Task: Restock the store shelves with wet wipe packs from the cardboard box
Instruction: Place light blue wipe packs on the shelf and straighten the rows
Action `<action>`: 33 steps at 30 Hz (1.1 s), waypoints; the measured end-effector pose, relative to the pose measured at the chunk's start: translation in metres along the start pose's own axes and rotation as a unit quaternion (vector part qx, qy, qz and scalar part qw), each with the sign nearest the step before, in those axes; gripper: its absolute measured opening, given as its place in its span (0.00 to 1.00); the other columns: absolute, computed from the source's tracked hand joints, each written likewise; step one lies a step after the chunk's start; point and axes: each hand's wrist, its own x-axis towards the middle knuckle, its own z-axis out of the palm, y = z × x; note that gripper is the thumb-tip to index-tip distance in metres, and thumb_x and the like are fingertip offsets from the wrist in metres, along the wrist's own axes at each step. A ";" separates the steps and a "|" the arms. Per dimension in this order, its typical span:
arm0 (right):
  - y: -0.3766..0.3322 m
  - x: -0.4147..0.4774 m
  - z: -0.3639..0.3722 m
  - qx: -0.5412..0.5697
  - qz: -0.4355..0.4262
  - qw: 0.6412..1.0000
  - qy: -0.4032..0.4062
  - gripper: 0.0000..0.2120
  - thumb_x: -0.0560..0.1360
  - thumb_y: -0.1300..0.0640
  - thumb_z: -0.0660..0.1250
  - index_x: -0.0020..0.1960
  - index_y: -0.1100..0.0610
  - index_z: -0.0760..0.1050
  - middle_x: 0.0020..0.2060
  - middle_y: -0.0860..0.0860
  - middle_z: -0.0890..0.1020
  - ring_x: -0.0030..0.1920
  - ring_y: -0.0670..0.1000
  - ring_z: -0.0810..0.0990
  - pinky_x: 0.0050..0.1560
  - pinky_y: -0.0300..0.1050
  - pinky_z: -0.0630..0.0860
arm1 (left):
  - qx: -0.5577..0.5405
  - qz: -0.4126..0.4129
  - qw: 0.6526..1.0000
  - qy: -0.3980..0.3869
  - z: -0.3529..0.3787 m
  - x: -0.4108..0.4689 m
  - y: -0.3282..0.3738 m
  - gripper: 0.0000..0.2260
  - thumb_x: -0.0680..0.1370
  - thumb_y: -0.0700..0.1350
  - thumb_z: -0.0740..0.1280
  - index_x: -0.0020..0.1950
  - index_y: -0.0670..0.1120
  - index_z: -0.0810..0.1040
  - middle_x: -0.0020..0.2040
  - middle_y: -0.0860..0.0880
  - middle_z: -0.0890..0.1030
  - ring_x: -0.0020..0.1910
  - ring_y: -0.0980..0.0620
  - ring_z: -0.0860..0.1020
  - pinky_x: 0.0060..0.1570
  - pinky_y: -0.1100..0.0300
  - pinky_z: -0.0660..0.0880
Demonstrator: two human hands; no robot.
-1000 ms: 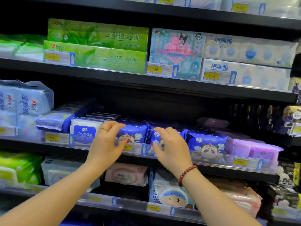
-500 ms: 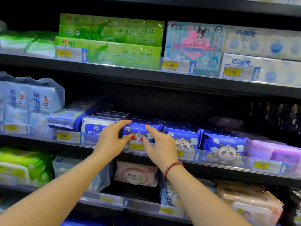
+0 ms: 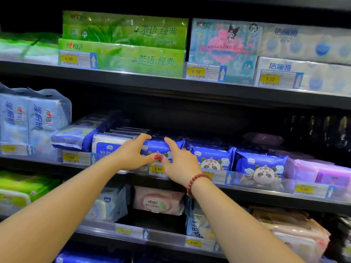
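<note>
Pinched from both sides by left hand [image 3: 131,154] and right hand [image 3: 180,165], forefingers on top, thumbs at the front: blue panda wipe pack [image 3: 161,148], seated in the front row of the middle shelf [image 3: 247,195], between the white 99.9% pack [image 3: 108,145] and the next panda pack [image 3: 210,159]. Could slip on that slick wrap, ride over the clear price rail [image 3: 245,182] and tumble off; could crumple a neighbour if shoved hard. Soft glossy film, pillow-shaped, squashy. No cardboard box in view.

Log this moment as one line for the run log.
stage: seating pack | left hand: grips blue panda pack | right hand: grips same pack | place: middle shelf, behind 3.90 tag
</note>
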 end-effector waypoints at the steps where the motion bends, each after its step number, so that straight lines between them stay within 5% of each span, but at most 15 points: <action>1: 0.001 0.003 -0.003 0.018 0.002 1.000 -0.019 0.30 0.80 0.48 0.57 0.77 0.42 0.48 0.42 0.54 0.79 0.36 0.51 0.75 0.35 0.44 0.69 | -0.013 0.001 1.000 -0.007 -0.001 0.002 -0.001 0.31 0.75 0.56 0.68 0.74 0.52 0.60 0.52 0.52 0.76 0.45 0.55 0.75 0.44 0.62 0.71; 5: 0.004 0.002 -0.005 0.032 -0.018 0.999 -0.027 0.30 0.80 0.50 0.59 0.77 0.45 0.49 0.29 0.47 0.73 0.28 0.46 0.70 0.28 0.40 0.64 | -0.058 0.024 0.998 -0.001 0.003 0.002 -0.008 0.26 0.74 0.54 0.70 0.69 0.54 0.65 0.53 0.51 0.78 0.44 0.56 0.78 0.41 0.64 0.75; 17: 0.001 0.000 -0.002 0.025 0.007 1.000 0.005 0.27 0.79 0.50 0.60 0.75 0.43 0.54 0.28 0.47 0.73 0.28 0.47 0.70 0.29 0.43 0.69 | -0.050 0.028 0.998 0.001 0.010 -0.003 -0.012 0.19 0.77 0.55 0.67 0.65 0.61 0.64 0.53 0.53 0.78 0.47 0.56 0.80 0.49 0.53 0.80; 19: -0.002 -0.006 -0.002 0.014 0.005 1.000 0.018 0.29 0.80 0.50 0.60 0.76 0.45 0.52 0.33 0.49 0.75 0.33 0.49 0.74 0.33 0.45 0.73 | -0.012 0.026 1.000 -0.003 0.009 -0.010 -0.004 0.23 0.78 0.56 0.65 0.70 0.58 0.61 0.52 0.50 0.78 0.45 0.55 0.78 0.50 0.52 0.78; 23: 0.000 -0.033 -0.006 -0.030 -0.012 0.998 0.051 0.31 0.79 0.50 0.62 0.77 0.51 0.52 0.60 0.55 0.74 0.61 0.57 0.72 0.55 0.54 0.75 | 0.049 0.025 0.998 0.013 0.004 -0.036 0.005 0.30 0.78 0.53 0.66 0.76 0.53 0.56 0.59 0.45 0.74 0.48 0.48 0.74 0.52 0.52 0.74; 27: 0.006 -0.076 -0.017 -0.066 -0.062 0.992 0.088 0.31 0.77 0.48 0.64 0.76 0.52 0.56 0.62 0.54 0.72 0.64 0.56 0.68 0.60 0.51 0.72 | 0.094 0.053 0.993 0.047 0.001 -0.078 0.009 0.30 0.77 0.50 0.67 0.76 0.49 0.60 0.69 0.45 0.69 0.63 0.45 0.71 0.56 0.50 0.73; 33: 0.022 -0.151 -0.011 -0.103 -0.069 0.990 0.063 0.34 0.75 0.46 0.66 0.76 0.53 0.57 0.67 0.54 0.69 0.67 0.56 0.67 0.64 0.51 0.69 | 0.109 0.078 0.987 0.088 0.014 -0.146 0.015 0.29 0.75 0.48 0.69 0.75 0.46 0.64 0.72 0.42 0.68 0.71 0.41 0.63 0.66 0.44 0.68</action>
